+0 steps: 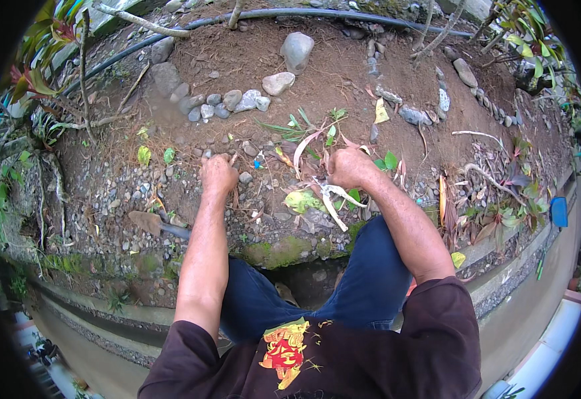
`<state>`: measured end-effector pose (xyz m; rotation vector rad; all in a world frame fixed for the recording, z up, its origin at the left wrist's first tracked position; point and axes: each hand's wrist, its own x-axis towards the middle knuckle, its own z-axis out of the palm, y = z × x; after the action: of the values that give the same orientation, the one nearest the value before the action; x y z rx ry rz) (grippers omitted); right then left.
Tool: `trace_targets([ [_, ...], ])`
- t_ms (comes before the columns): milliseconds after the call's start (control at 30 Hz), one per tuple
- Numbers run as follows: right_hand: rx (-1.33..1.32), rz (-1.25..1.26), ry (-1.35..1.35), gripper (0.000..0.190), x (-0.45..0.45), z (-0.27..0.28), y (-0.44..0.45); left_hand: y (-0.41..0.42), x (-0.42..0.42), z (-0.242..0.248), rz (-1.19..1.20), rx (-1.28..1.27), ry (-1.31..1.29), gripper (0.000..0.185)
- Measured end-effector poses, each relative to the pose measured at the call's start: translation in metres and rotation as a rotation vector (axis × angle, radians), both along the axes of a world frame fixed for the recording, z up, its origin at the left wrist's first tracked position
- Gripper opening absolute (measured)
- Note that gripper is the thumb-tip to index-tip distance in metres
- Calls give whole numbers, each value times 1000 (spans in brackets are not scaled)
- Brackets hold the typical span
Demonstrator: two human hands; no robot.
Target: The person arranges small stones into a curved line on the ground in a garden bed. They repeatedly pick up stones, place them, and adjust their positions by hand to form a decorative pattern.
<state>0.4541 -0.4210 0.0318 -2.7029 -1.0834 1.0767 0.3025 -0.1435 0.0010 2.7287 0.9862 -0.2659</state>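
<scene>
My left hand (219, 172) is curled down on the pebbly soil, fingertips hidden beneath it. A small brown fragment (233, 159) shows by its thumb side; whether it is held cannot be told. My right hand (348, 167) makes a fist around dry leaves, whose pinkish ends (351, 142) stick out behind it. Just below that fist lies a pale forked piece of branch (335, 199), beside a yellow-green leaf (303, 201). Between the hands are a long dry leaf (300, 152), green blades (293, 130) and a small blue scrap (257, 164). A rusty garden trowel (145, 222) rests left of my left forearm, its handle partly hidden.
Rows of stones (230, 101) cross the soil ahead, with a large grey stone (297, 52) behind. A black hose (290, 12) runs along the back. Leafy shrubs (535, 45) stand at both sides. A mossy ledge (283, 252) borders the bed near my knees. A blue dustpan-like object (558, 212) is far right.
</scene>
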Motion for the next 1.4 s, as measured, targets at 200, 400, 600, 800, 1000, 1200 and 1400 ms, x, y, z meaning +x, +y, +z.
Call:
trace_targets([
  [200,-55,160,-46,36,-45,-3,13,-24,-2,0,70,85,-21,31],
  [400,-166,92,-62,34,-46,-27,11,-34,5,4,-29,170,-50,28],
  [600,-148,41,-83,48,-10,-15,-17,-29,-12,28,-9,-11,-104,37],
  [800,-130,-124,-291,57,9,14,-22,25,-82,69,264,-59,-242,44],
  [1000,449,202,48,49,-47,22,72,14,-118,70,341,-596,-230,35],
  [1200,528,-311,1173,45,-124,-7,164,-10,-111,48,348,-951,-498,26],
  [1400,379,-311,981,28,-102,-24,163,14,-133,35,327,-906,-415,18],
])
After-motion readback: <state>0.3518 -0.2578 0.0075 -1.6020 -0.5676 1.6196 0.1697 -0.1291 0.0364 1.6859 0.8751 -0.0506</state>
